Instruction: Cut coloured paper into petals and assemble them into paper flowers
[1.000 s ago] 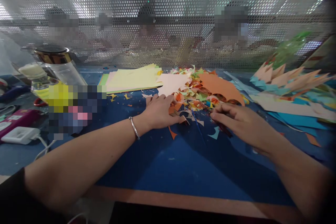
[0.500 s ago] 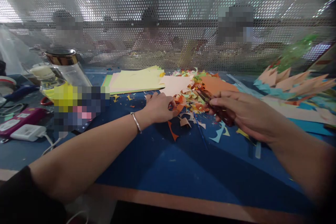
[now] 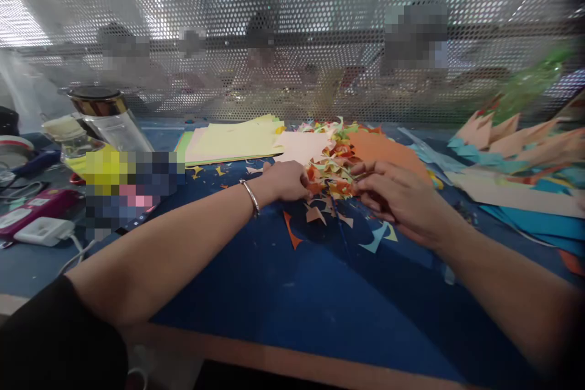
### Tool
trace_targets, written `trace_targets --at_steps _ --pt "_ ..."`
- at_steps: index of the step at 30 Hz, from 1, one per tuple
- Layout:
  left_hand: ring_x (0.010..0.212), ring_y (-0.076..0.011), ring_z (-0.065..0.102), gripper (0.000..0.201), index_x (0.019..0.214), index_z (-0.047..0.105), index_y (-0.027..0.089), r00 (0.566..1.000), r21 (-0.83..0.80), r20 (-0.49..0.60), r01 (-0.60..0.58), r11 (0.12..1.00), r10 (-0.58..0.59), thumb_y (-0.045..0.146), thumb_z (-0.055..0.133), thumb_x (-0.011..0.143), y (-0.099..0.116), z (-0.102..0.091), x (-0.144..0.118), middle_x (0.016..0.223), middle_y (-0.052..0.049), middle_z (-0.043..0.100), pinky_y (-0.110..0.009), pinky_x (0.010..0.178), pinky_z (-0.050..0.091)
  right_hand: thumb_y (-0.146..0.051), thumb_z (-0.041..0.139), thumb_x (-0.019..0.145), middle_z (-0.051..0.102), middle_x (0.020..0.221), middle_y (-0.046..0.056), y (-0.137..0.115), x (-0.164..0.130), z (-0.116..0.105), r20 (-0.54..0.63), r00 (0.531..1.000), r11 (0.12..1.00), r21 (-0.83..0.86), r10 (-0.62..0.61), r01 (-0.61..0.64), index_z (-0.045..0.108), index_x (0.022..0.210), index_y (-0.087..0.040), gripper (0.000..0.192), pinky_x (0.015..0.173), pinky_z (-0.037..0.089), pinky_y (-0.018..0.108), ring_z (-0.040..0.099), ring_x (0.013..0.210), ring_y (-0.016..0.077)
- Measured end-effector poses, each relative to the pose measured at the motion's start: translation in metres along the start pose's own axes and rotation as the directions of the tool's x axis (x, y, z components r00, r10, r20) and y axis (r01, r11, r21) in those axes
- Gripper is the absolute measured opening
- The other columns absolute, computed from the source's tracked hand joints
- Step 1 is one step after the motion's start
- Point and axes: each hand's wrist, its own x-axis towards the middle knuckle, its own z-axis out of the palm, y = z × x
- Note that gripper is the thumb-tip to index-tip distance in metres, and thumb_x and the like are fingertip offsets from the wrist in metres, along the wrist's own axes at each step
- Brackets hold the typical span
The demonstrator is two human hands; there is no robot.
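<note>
Two hands at heap of multicoloured paper scraps [image 3: 336, 167]: left hand [image 3: 286, 181] and right hand [image 3: 395, 198] both pinching bits (grips blurred); many scraps lie scattered on blue mat [image 3: 311, 280].

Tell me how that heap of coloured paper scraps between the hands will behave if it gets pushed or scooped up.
The scrap pile is loose thin offcuts, so it would probably spread and shed rather than slide as one mass. The pieces look light and floppy; some already lie scattered on the blue mat. With the left hand and right hand flanking it, scooping likely drops some.
</note>
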Motion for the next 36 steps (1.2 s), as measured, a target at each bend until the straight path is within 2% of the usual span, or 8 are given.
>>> trace_targets --at_steps 3,5,10,14,21,29,32,36 --pt "0.084 -0.0205 0.064 0.007 0.08 0.072 0.016 0.998 -0.225 -0.058 -0.017 0.974 0.004 0.021 0.077 0.08 -0.005 0.0 0.001 0.082 -0.006 0.072 -0.038 0.084 0.045 -0.026 0.071 0.073 0.037 0.052 -0.011 0.001 -0.002 0.001 0.02 1.0 1.0 0.018 -0.006 0.006 0.058 0.11 -0.022 0.039 0.039 0.015 0.022 0.024 0.042 0.0072" --pt "0.071 -0.0141 0.057 0.013 0.071 0.066 0.015 0.994 -0.461 -0.113 -0.04 0.886 -0.013 0.013 0.077 0.077 -0.008 0.0 -0.002 0.071 -0.001 0.066 -0.033 0.075 0.044 -0.031 0.078 0.074 0.04 0.057 -0.011 0.003 -0.002 0.001 0.039 0.999 1.0 0.011 -0.026 0.026 0.06 0.116 -0.021 0.047 0.039 0.016 0.021 0.026 0.043 0.0062" --pt "0.063 -0.0096 0.056 0.024 0.065 0.064 0.016 0.993 -0.92 -0.098 -0.066 0.386 -0.065 0.011 0.087 0.07 -0.002 0.008 -0.026 0.063 0.003 0.062 -0.03 0.074 0.047 -0.045 0.085 0.076 0.045 0.057 -0.01 0.007 -0.003 0.001 0.053 0.99 0.992 -0.01 -0.128 0.129 0.063 0.12 -0.018 0.057 0.038 0.02 0.022 0.03 0.042 0.0056" --pt "0.069 -0.0115 0.063 0.017 0.068 0.074 0.015 1.0 -0.98 -0.015 -0.011 0.199 -0.019 0.015 0.09 0.07 0.009 0.018 -0.046 0.073 -0.002 0.072 -0.032 0.079 0.051 -0.05 0.082 0.076 0.051 0.059 -0.009 0.003 -0.008 0.007 0.087 0.973 0.976 -0.027 -0.213 0.216 0.064 0.113 -0.017 0.053 0.036 0.023 0.023 0.034 0.039 0.0057" --pt "0.062 -0.0094 0.062 0.015 0.07 0.076 0.014 0.998 -0.974 0.045 0.052 0.22 -0.038 0.012 0.08 0.084 0.017 0.026 -0.056 0.07 -0.003 0.073 -0.027 0.07 0.048 -0.049 0.081 0.078 0.056 0.063 -0.006 0.001 -0.013 0.012 0.08 0.955 0.955 -0.057 -0.285 0.29 0.066 0.106 -0.018 0.045 0.036 0.024 0.024 0.039 0.039 0.0057" --pt "0.062 -0.0089 0.065 0.018 0.072 0.067 0.013 0.997 -0.999 -0.012 -0.01 0.033 -0.082 0.006 0.08 0.082 0.013 0.026 -0.056 0.069 0.001 0.07 -0.027 0.072 0.053 -0.067 0.077 0.081 0.059 0.07 -0.003 -0.003 -0.016 0.013 0.073 0.957 0.957 -0.056 -0.28 0.285 0.065 0.096 -0.022 0.049 0.037 0.025 0.025 0.036 0.041 0.0052" --pt "0.063 -0.0086 0.065 0.016 0.073 0.067 0.013 0.998 -0.997 -0.04 -0.037 0.066 -0.052 0.006 0.08 0.08 0.014 0.026 -0.056 0.07 0.001 0.071 -0.027 0.074 0.053 -0.069 0.078 0.079 0.056 0.068 -0.004 -0.002 -0.017 0.014 0.068 0.959 0.959 -0.045 -0.277 0.28 0.067 0.095 -0.022 0.05 0.037 0.026 0.024 0.036 0.042 0.0055" --pt "0.064 -0.009 0.064 0.015 0.073 0.069 0.014 0.998 -0.979 -0.052 -0.044 0.2 -0.037 0.007 0.082 0.076 0.015 0.032 -0.056 0.069 0.001 0.07 -0.026 0.072 0.05 -0.063 0.083 0.075 0.065 0.076 0.0 -0.001 -0.018 0.017 0.056 0.959 0.958 -0.057 -0.278 0.282 0.07 0.1 -0.021 0.05 0.037 0.031 0.024 0.043 0.045 0.007"
